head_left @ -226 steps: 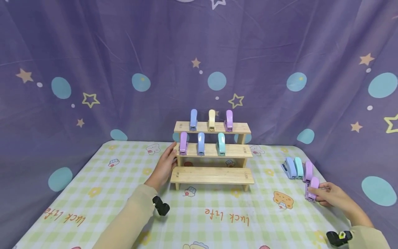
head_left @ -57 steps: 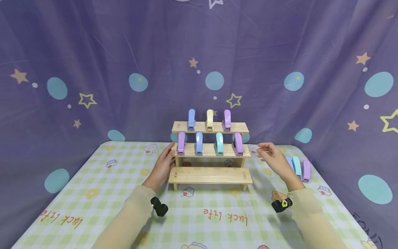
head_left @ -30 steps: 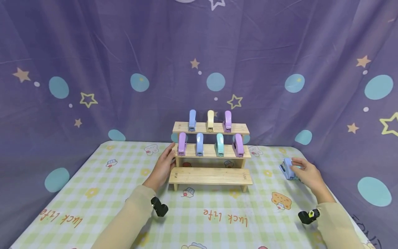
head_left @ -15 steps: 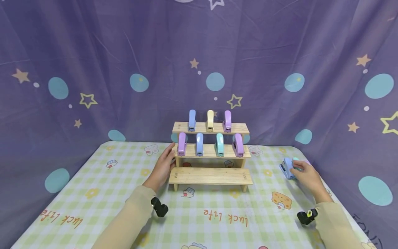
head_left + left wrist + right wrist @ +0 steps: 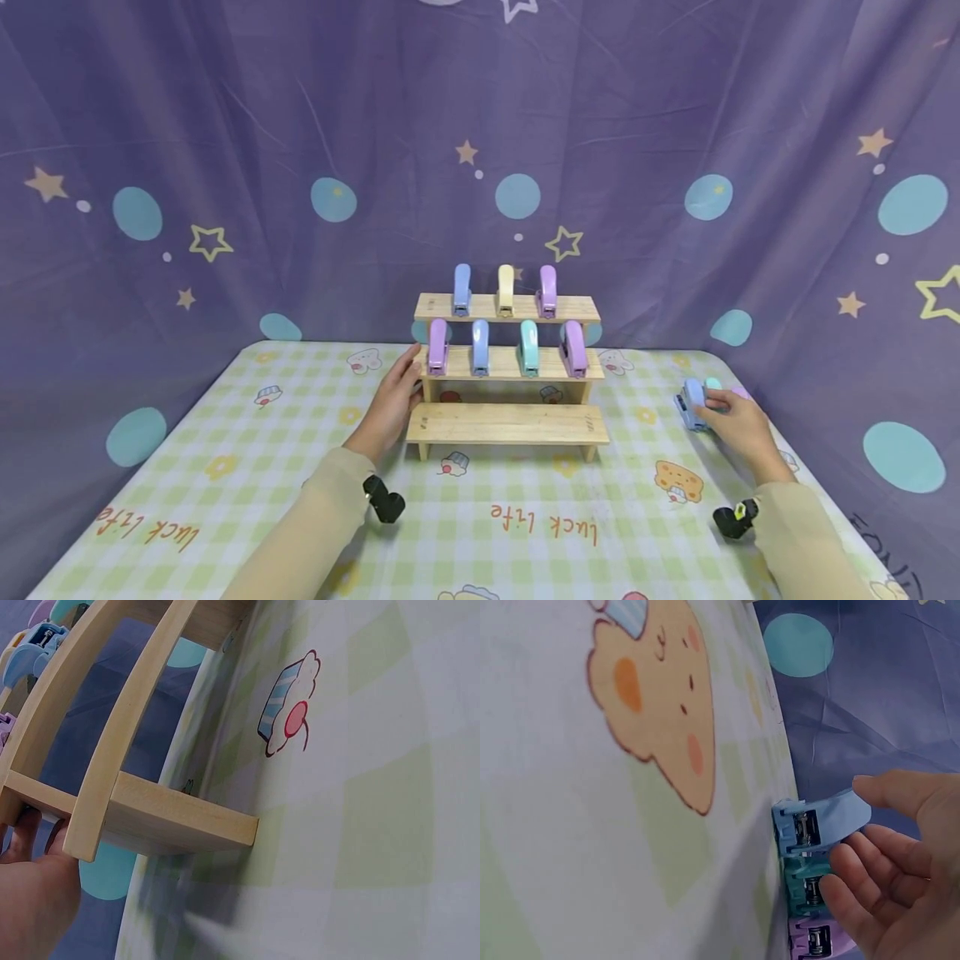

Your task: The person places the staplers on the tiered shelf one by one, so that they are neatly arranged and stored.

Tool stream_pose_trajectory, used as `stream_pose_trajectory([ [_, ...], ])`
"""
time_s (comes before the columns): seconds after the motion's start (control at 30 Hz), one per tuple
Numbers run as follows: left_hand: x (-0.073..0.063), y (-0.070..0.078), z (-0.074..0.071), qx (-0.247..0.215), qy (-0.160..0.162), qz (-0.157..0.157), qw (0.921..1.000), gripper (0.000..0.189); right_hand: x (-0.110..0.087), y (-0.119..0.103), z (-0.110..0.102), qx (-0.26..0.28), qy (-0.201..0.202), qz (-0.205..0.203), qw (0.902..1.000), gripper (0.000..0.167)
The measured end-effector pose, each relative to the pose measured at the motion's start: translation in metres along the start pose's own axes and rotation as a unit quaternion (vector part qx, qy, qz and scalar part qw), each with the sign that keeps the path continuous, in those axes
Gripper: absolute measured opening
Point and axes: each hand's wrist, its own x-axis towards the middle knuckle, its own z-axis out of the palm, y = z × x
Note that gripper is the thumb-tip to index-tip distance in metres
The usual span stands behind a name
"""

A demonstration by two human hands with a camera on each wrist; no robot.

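Observation:
My right hand (image 5: 738,423) pinches a blue stapler (image 5: 692,403) between thumb and fingers at the table's right side. In the right wrist view, that stapler (image 5: 821,821) stands beside a teal stapler (image 5: 804,885) and a purple stapler (image 5: 817,937). In the head view the hand partly hides those two. At the left end of a three-step wooden rack (image 5: 510,423), my left hand (image 5: 390,407) grips the middle step's edge; its fingertips are partly hidden. That step bears a purple (image 5: 437,347), a blue (image 5: 480,347), a teal (image 5: 528,347) and another purple stapler (image 5: 573,347).
On the rack's top step stand a blue (image 5: 462,290), a cream (image 5: 506,290) and a purple stapler (image 5: 547,290). The lowest step is bare wood. A checked cloth (image 5: 285,467) covers the table, with a purple patterned curtain (image 5: 420,100) behind.
Earlier, my right hand moved a purple stapler from the right group to the middle step's right end. It then went back right and took hold of the blue stapler. My left hand stayed on the rack.

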Motion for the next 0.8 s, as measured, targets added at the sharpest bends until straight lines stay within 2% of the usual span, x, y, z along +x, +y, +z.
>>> stream_pose_trajectory([
  [0.17,-0.0011,0.0000,-0.0003,0.004,-0.004,-0.003,1.0000,0.053,0.0009,0.0016,0.0044,-0.035,0.003,0.010,0.9993,0.061],
  [0.4,-0.0004,-0.0011,-0.0007,-0.003,-0.010,-0.004,0.9999,0.052,0.0025,-0.0023,0.0065,-0.047,-0.010,0.021,0.9986,0.066],
  [0.6,-0.0007,0.0001,-0.0002,-0.005,-0.010,-0.002,0.9999,0.052,0.0036,-0.0047,0.0075,-0.031,-0.036,0.048,0.9977,0.067],
  [0.8,-0.0009,0.0008,-0.0005,-0.006,-0.009,-0.001,0.9999,0.053,0.0045,-0.0058,0.0083,-0.008,-0.051,0.057,0.9970,0.065],
])
